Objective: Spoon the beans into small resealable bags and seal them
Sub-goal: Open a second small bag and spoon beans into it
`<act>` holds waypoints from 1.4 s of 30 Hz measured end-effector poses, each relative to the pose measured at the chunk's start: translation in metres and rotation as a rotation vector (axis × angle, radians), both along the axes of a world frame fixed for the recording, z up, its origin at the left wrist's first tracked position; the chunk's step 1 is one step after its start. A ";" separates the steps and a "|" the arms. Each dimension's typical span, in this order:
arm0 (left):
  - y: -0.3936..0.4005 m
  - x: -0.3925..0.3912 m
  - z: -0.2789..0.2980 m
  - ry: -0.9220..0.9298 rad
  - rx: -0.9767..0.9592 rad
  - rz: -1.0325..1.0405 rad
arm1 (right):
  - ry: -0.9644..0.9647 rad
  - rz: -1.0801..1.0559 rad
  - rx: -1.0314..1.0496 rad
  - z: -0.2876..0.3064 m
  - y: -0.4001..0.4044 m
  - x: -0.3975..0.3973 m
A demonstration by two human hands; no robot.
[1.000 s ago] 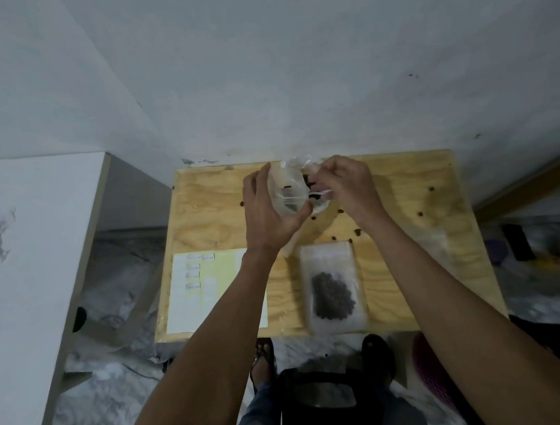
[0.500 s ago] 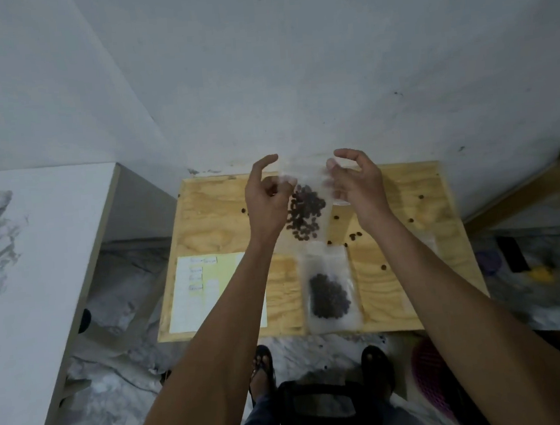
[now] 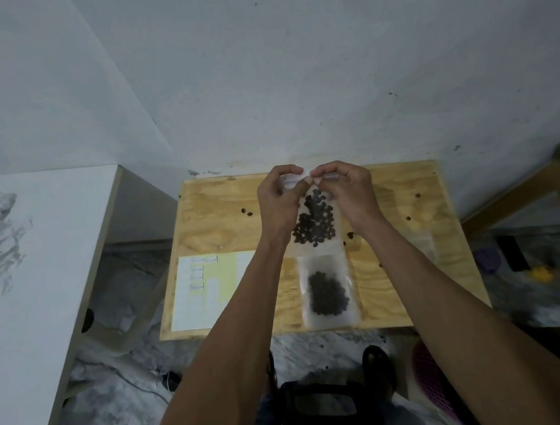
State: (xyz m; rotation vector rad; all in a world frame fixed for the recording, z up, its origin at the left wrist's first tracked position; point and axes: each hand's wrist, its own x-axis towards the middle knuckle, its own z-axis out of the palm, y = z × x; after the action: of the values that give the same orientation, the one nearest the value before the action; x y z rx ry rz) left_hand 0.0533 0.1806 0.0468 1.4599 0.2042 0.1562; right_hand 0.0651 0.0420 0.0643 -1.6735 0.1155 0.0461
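Head view: thumbs and fingers of left hand (image 3: 279, 199) and right hand (image 3: 347, 192) pinch the top edge of a clear bag (image 3: 314, 224), held upright above the plywood table (image 3: 219, 223). Dark beans (image 3: 315, 228) sit low inside. A second filled bag (image 3: 328, 292) lies flat below, near a paper sheet (image 3: 207, 290).

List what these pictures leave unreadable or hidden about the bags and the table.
- Held bag, head view: its seal strip is covered by the left hand and right hand, so whether it is closed cannot be told.
- Label sheet: its writing is too small to read.
- Clear thing at the table's right edge: too blurred to identify.
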 end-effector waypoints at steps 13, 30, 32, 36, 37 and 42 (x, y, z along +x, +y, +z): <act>0.010 -0.005 -0.010 0.077 -0.001 -0.043 | 0.122 0.000 0.047 -0.017 -0.014 0.000; 0.013 -0.037 -0.078 0.322 0.149 -0.217 | 0.218 -0.076 -0.260 -0.081 -0.021 -0.035; 0.014 -0.048 -0.091 0.355 0.210 -0.224 | 0.229 -0.066 -0.310 -0.098 -0.023 -0.049; 0.012 -0.069 -0.099 0.380 0.341 -0.211 | 0.300 -0.105 -0.337 -0.120 -0.023 -0.074; 0.011 -0.073 -0.101 0.378 0.378 -0.204 | 0.305 -0.116 -0.340 -0.123 -0.023 -0.077; 0.009 -0.077 -0.107 0.301 0.588 -0.185 | 0.284 -0.141 -0.401 -0.124 -0.021 -0.082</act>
State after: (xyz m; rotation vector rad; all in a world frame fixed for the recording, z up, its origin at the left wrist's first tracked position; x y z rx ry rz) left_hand -0.0241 0.1897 -0.0599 2.0786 0.2801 -0.1730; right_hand -0.0170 0.0209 -0.0598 -2.0463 0.4837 0.1632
